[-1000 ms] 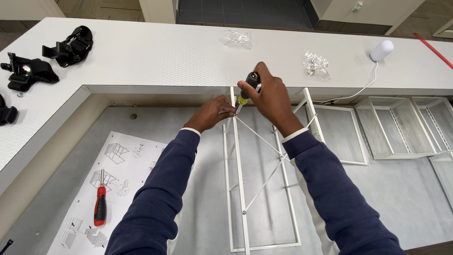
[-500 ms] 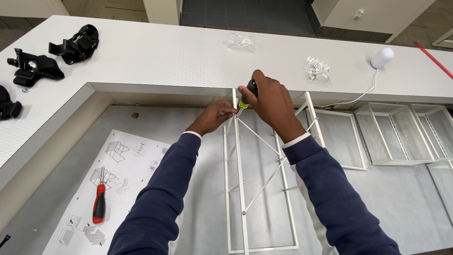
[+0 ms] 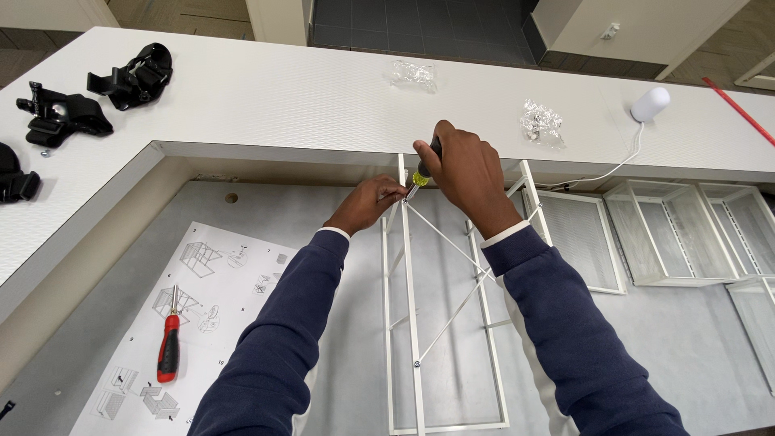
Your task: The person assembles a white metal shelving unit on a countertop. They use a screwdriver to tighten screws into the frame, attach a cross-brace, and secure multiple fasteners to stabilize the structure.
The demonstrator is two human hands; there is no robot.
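Along the left edge of the white counter (image 3: 266, 105) lie three black strap-like devices (image 3: 133, 74). Below them, on the grey floor (image 3: 694, 355), an instruction sheet (image 3: 190, 323) is spread out, with a red-handled pliers (image 3: 169, 345) resting on its lower left part.

The left hand (image 3: 367, 203) reaches up to the top of a white metal frame (image 3: 412, 323), which stands against the counter's front edge. Its fingers are pinched together on the frame's left upright, right where a thin diagonal brace (image 3: 452, 246) meets it.

Just beside it, the right hand (image 3: 464, 173) is wrapped tightly around a screwdriver (image 3: 423, 171) with a black and yellow handle, its tip angled down to the same joint at the frame's top left corner.

On the counter behind the hands sit two small clear plastic bags (image 3: 413, 76), one near the middle and one further right. Near the counter's right end stands a small white rounded device (image 3: 650, 104) with a cable trailing over the edge. Below it, more white wire frames (image 3: 670, 234) lie on the floor.
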